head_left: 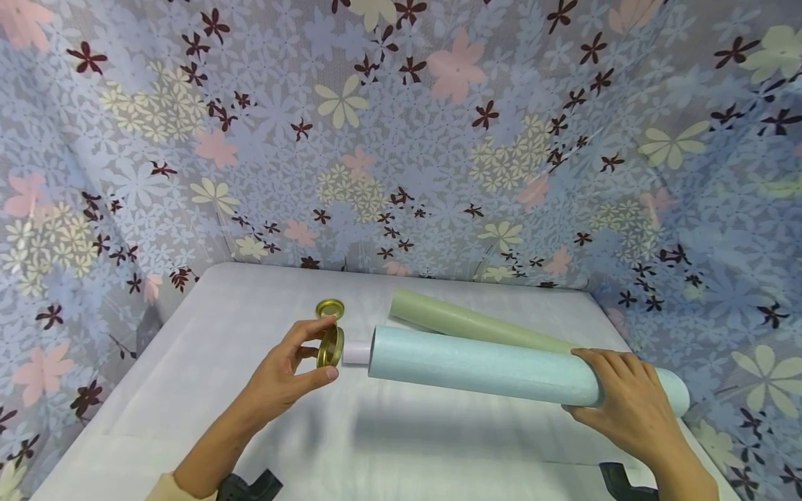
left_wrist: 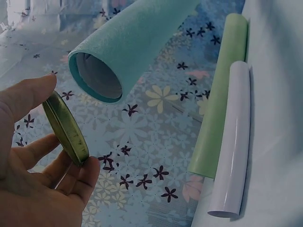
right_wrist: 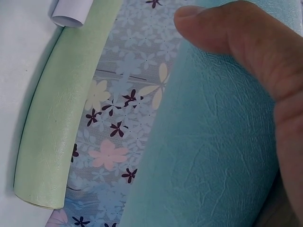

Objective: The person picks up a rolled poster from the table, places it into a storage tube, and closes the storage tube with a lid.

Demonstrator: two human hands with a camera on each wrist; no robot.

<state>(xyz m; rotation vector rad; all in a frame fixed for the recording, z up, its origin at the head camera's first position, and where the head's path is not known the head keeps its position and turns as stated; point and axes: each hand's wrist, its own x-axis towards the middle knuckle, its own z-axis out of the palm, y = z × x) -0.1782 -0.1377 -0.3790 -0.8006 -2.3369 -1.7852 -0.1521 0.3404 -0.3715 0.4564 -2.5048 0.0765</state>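
Left hand (head_left: 285, 369) pinches a gold lid (head_left: 339, 348) on edge beside the blue tube (head_left: 482, 365), which faces left, its pale inside (left_wrist: 97, 75) visible only from the left wrist; its long axis runs crosswise above the table (head_left: 219, 327), right hand (head_left: 626, 396) gripping near the other end.

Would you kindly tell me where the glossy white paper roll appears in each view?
Head: white paper roll, below and left of centre, partly hidden behind the light-blue cylindrical tube.
Left wrist: lower right, nearly vertical.
Right wrist: top left, one end showing.
Landmark in all three: the long pale-green cylindrical tube.
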